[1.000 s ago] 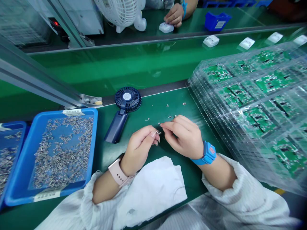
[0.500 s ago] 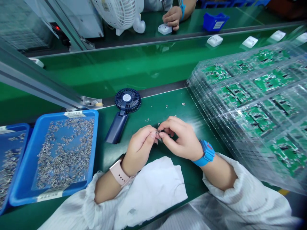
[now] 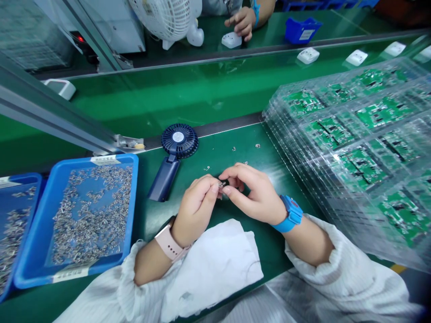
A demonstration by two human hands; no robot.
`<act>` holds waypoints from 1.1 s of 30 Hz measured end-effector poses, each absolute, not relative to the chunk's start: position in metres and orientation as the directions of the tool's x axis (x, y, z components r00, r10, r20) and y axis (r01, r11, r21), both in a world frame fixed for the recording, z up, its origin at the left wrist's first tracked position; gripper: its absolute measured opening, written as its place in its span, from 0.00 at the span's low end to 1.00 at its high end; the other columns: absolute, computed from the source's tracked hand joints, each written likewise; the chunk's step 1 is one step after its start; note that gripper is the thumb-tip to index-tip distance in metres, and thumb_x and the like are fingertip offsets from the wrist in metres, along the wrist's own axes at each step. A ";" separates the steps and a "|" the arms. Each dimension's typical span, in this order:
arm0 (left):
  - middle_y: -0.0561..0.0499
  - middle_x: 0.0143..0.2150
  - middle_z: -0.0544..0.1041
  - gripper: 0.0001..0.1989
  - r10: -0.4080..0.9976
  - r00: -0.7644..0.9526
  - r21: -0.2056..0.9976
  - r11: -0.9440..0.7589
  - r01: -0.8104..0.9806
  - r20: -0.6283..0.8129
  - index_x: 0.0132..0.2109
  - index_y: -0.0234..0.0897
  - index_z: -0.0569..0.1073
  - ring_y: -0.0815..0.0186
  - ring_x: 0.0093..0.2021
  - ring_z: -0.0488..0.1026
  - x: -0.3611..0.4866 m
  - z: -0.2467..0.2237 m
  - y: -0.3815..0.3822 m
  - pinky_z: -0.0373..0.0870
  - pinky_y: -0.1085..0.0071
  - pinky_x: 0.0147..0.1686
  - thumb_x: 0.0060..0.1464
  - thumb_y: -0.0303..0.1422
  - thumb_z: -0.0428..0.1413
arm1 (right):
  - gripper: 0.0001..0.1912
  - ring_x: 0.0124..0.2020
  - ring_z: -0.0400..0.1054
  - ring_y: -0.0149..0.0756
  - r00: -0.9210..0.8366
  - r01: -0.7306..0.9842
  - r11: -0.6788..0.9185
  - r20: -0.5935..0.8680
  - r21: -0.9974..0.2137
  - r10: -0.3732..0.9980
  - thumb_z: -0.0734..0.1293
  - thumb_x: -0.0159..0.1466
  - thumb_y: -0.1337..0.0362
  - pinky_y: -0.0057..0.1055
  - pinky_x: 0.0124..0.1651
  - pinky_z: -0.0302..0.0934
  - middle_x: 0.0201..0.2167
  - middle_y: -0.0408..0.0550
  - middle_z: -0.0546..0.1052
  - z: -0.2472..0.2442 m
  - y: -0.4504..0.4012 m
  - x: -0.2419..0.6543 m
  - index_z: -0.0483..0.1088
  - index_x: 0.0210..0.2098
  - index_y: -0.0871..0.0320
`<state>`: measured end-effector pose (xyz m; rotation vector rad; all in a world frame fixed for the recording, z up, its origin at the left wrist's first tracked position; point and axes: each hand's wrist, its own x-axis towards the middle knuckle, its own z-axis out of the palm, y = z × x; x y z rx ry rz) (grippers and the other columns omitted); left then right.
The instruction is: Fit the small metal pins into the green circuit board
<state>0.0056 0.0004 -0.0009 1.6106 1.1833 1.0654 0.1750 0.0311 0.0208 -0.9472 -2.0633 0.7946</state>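
My left hand [image 3: 198, 199] is closed in a pinch on small shiny metal clips [image 3: 221, 184] at its fingertips. My right hand [image 3: 254, 193] meets it from the right, thumb and forefinger curled round the same clips; exactly which pieces each hand grips is too small to tell. Several loose metal clips [image 3: 257, 146] lie on the green worktop just beyond my hands. A white cloth [image 3: 218, 269] is spread below my wrists. To the left, a blue tray [image 3: 134, 211] holds many similar metal pieces.
A dark blue handheld fan [image 3: 164, 177] lies left of my hands. Stacked clear trays with green circuit boards [image 3: 363, 166] stand at right. Across the green conveyor [image 3: 168, 101], carrying white housings [image 3: 308, 55], a co-worker's hand [image 3: 244, 22] is at another white housing [image 3: 231, 40].
The white housings on the conveyor have shifted right, and one shows more fully at the left. The co-worker's fingers have lifted and spread. My hands have barely moved, with slight finger shifts.
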 end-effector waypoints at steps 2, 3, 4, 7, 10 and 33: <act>0.51 0.30 0.69 0.13 0.963 0.212 0.932 -0.223 0.285 0.166 0.33 0.40 0.68 0.65 0.32 0.68 0.006 0.000 0.000 0.65 0.67 0.33 0.66 0.34 0.45 | 0.04 0.29 0.63 0.30 -0.470 0.373 0.540 0.348 -0.754 0.811 0.63 0.63 0.68 0.29 0.35 0.60 0.26 0.41 0.68 0.021 0.031 0.175 0.69 0.38 0.57; 0.51 0.30 0.69 0.13 0.960 0.215 0.922 -0.241 0.302 0.180 0.33 0.40 0.68 0.65 0.32 0.67 0.006 0.000 0.000 0.64 0.67 0.34 0.66 0.33 0.45 | 0.03 0.29 0.63 0.30 -0.469 0.376 0.542 0.350 -0.751 0.811 0.63 0.63 0.68 0.29 0.35 0.59 0.26 0.42 0.69 0.021 0.031 0.175 0.69 0.37 0.57; 0.52 0.30 0.69 0.12 0.957 0.211 0.911 -0.258 0.321 0.197 0.33 0.40 0.68 0.66 0.32 0.67 0.006 0.000 -0.001 0.64 0.67 0.34 0.66 0.33 0.45 | 0.03 0.29 0.63 0.30 -0.468 0.378 0.548 0.357 -0.746 0.808 0.63 0.63 0.68 0.29 0.35 0.59 0.26 0.42 0.69 0.021 0.031 0.175 0.69 0.36 0.57; 0.51 0.30 0.70 0.12 0.953 0.183 0.875 -0.297 0.382 0.243 0.34 0.39 0.69 0.65 0.32 0.68 0.006 0.002 -0.001 0.64 0.67 0.35 0.66 0.33 0.44 | 0.03 0.29 0.63 0.31 -0.468 0.385 0.584 0.393 -0.715 0.791 0.64 0.63 0.67 0.30 0.35 0.58 0.26 0.42 0.69 0.020 0.030 0.175 0.68 0.33 0.57; 0.51 0.31 0.71 0.12 0.947 0.171 0.846 -0.319 0.428 0.271 0.35 0.39 0.69 0.65 0.33 0.68 0.006 0.003 -0.002 0.64 0.67 0.35 0.65 0.32 0.44 | 0.03 0.29 0.62 0.31 -0.477 0.388 0.608 0.414 -0.692 0.775 0.63 0.64 0.67 0.30 0.35 0.58 0.25 0.42 0.68 0.020 0.030 0.175 0.68 0.32 0.57; 0.52 0.34 0.74 0.07 0.879 0.219 0.642 -0.462 0.612 0.424 0.42 0.39 0.71 0.66 0.37 0.70 0.005 0.002 -0.005 0.61 0.65 0.39 0.62 0.26 0.49 | 0.07 0.29 0.60 0.28 -0.426 0.312 0.559 0.413 -0.768 0.805 0.62 0.58 0.76 0.27 0.33 0.57 0.26 0.40 0.67 0.022 0.027 0.176 0.65 0.33 0.57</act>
